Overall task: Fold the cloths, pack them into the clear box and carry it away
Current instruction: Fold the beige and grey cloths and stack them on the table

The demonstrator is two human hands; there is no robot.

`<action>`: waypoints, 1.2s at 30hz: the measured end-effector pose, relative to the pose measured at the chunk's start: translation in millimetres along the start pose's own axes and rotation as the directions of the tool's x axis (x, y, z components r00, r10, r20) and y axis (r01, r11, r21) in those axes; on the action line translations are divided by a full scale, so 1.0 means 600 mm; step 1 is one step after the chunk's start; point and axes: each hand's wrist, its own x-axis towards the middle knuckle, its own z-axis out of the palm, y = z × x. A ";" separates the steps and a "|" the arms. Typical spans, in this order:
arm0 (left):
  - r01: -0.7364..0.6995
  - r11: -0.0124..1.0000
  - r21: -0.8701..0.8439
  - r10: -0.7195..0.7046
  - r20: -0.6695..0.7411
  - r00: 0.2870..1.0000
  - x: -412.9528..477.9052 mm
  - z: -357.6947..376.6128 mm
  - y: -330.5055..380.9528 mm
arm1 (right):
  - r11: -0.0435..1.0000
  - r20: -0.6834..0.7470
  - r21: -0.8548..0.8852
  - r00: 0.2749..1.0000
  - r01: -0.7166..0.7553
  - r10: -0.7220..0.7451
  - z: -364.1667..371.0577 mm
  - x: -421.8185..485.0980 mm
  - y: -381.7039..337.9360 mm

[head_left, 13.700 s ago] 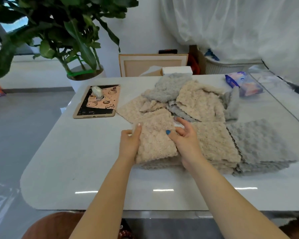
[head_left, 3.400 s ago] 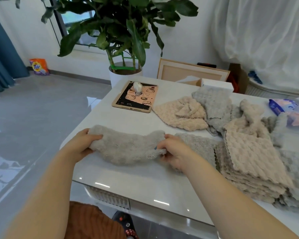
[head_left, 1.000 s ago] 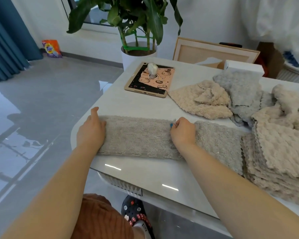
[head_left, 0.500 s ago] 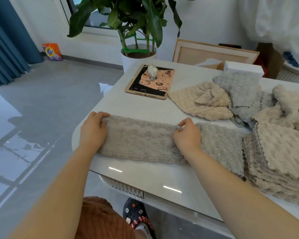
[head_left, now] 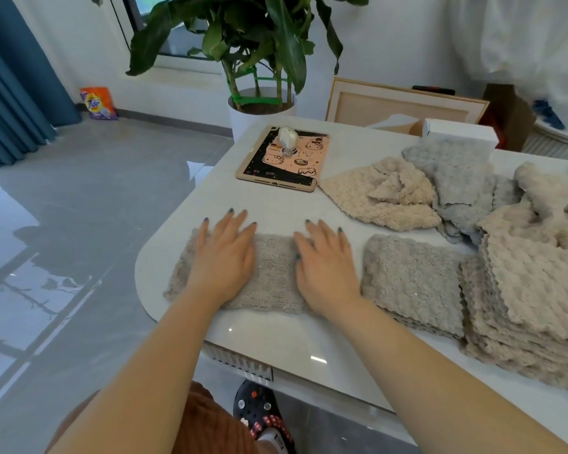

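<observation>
Under your flattened fingers the grey cloth (head_left: 274, 276) lies as a folded strip near the table's (head_left: 276, 340) rounded corner. Your left hand (head_left: 223, 260) and right hand (head_left: 325, 270) press it palms down, fingers straight and spread, gripping nothing. Smooth outward from between your thumbs so the layers sit even, then I'd fold the end outside your left little finger across, edges matched. The folded stack (head_left: 410, 283) waits just beyond your right little finger; the clear box is out of sight.

L hand (head_left: 223, 257) & R hand (head_left: 325, 263) flat, fingers spread
</observation>
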 end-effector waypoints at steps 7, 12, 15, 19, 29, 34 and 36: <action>-0.011 0.996 -0.084 0.031 0.237 0.971 -0.009 0.028 -0.005 | 0.999 0.297 -0.020 0.955 0.028 -0.021 0.046 -0.007 0.008; -0.027 0.997 -0.066 0.047 0.314 0.948 -0.007 0.023 -0.009 | 0.999 0.274 -0.043 0.962 0.009 0.003 0.051 -0.012 0.006; -0.006 0.998 -0.065 0.024 0.278 0.960 -0.015 0.023 -0.005 | 0.999 0.249 -0.038 0.969 0.009 0.001 0.048 -0.015 0.007; 0.130 0.990 -0.059 -0.113 0.236 0.965 -0.039 0.020 -0.006 | 0.998 0.239 -0.016 0.969 -0.060 0.062 0.040 -0.034 0.012; 0.753 0.656 -0.047 -0.712 0.291 0.638 -0.053 -0.057 -0.039 | 0.985 0.215 0.117 0.972 -0.124 0.096 0.026 -0.092 0.016; 0.779 0.569 -0.262 -0.637 0.459 0.620 -0.022 -0.081 -0.053 | 0.975 0.122 0.201 0.990 -0.093 0.069 0.026 -0.103 0.021; 0.701 0.636 -0.323 -0.618 0.332 0.713 -0.016 -0.093 -0.026 | 0.964 0.084 0.252 0.995 -0.080 0.061 0.030 -0.107 0.024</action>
